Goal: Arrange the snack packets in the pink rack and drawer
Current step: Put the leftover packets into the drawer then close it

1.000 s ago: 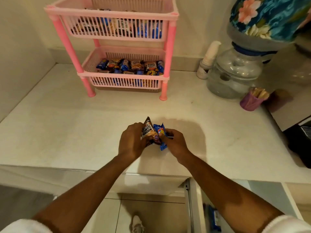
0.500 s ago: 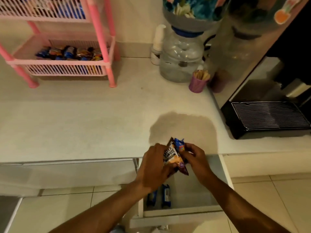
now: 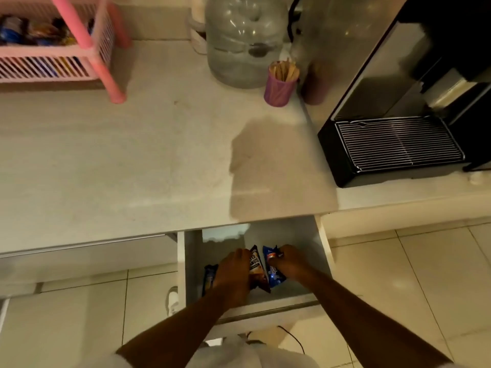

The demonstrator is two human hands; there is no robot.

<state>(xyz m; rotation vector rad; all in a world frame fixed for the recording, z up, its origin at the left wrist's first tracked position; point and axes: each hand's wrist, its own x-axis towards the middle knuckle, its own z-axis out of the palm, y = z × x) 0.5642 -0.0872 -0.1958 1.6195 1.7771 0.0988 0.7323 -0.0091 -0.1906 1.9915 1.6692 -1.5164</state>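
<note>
Both my hands are down inside the open white drawer [image 3: 322, 241] under the counter. My left hand [image 3: 235, 273] grips a brown peanut packet [image 3: 257, 269] standing on end. My right hand [image 3: 291, 262] pinches a blue snack packet [image 3: 273, 270] just right of it. Another blue packet [image 3: 209, 277] lies in the drawer at the left, partly hidden by my left hand. The pink rack [image 3: 85, 35] stands at the counter's far left, its lower basket holding several packets.
On the white counter [image 3: 132, 160] stand a clear water bottle [image 3: 244, 41], a purple cup of wooden sticks [image 3: 280, 85] and a black machine with a metal drip grille [image 3: 393, 147]. Tiled floor lies below, with a white shoe [image 3: 172, 301] beside the drawer.
My hands carried the two packets from the countertop down into the open drawer. The view swung right and down, so the rack slid to the top left.
</note>
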